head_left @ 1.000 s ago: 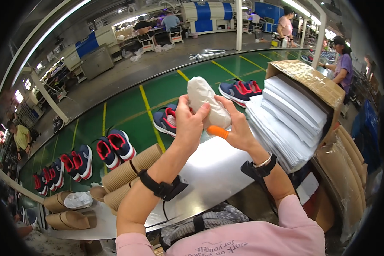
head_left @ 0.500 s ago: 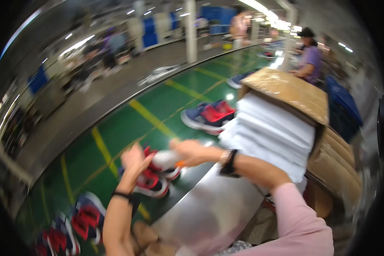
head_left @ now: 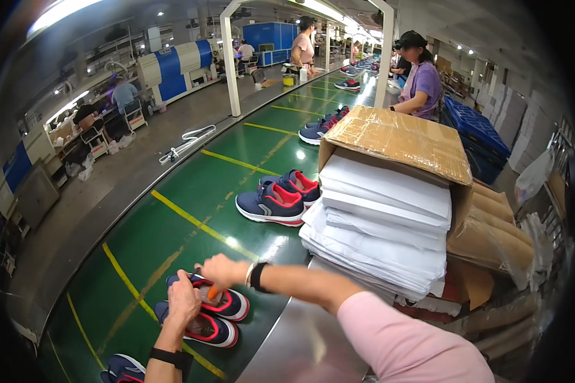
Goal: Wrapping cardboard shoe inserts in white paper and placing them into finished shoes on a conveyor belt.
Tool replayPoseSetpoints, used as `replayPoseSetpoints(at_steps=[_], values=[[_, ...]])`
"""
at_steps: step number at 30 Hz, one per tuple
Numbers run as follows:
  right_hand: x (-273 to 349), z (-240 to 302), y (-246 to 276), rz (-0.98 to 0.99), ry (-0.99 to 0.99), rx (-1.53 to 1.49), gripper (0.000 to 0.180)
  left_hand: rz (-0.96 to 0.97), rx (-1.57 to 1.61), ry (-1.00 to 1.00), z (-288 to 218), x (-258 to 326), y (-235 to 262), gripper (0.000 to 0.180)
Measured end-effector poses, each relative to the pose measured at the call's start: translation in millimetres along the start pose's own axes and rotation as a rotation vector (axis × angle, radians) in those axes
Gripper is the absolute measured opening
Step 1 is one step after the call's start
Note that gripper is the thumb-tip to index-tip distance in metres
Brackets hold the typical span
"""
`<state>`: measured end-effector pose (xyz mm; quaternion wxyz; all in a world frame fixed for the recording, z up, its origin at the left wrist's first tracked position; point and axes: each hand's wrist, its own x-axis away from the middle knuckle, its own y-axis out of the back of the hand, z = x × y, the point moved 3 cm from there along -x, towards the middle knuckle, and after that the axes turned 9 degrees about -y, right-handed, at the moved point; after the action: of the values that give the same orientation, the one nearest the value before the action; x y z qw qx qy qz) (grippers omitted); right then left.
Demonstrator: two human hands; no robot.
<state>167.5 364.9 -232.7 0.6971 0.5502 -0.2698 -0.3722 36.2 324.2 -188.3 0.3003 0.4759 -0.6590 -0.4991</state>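
A pair of navy sneakers with red lining and white soles sits on the green conveyor belt (head_left: pixel 172 237) before me. My left hand (head_left: pixel 184 301) lies over the fronts of the pair, its fingers closed on the far sneaker (head_left: pixel 236 305). The near sneaker (head_left: pixel 221 333) is beside it, partly under that hand and wrist. Reaching in from the right, my right hand (head_left: pixel 221 271) is closed above the far sneaker's opening. A small orange piece (head_left: pixel 213 292), like a tool's handle, sticks out under its fingers; the rest is hidden.
A cardboard box (head_left: pixel 396 137) with stacked white paper sheets (head_left: pixel 383 223) stands right of the belt. Another sneaker pair (head_left: pixel 275 203) is farther up; one more sneaker (head_left: pixel 122 369) is at lower left. A metal sheet (head_left: pixel 306 345) borders the belt. A person in purple (head_left: pixel 421 86) stands beyond the box.
The view has turned and steadied. Both hands have come down onto the sneaker pair. The blurred white thing that was between my hands no longer shows.
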Motion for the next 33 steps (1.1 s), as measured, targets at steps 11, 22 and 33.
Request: replayPoseSetpoints(at_steps=[11, 22, 33], values=[[22, 12, 18, -0.33, -0.085, -0.073, 0.034, -0.11, -0.083, -0.099, -16, 34, 22, 0.046], [156, 126, 2, 0.011, 0.148, -1.195, 0.021, 0.989, 0.423, 0.421, -34, 234, 82, 0.03], [187, 234, -28, 0.349, 0.015, -1.615, 0.015, 0.051, 0.238, -0.058, -64, 291, 76, 0.061]])
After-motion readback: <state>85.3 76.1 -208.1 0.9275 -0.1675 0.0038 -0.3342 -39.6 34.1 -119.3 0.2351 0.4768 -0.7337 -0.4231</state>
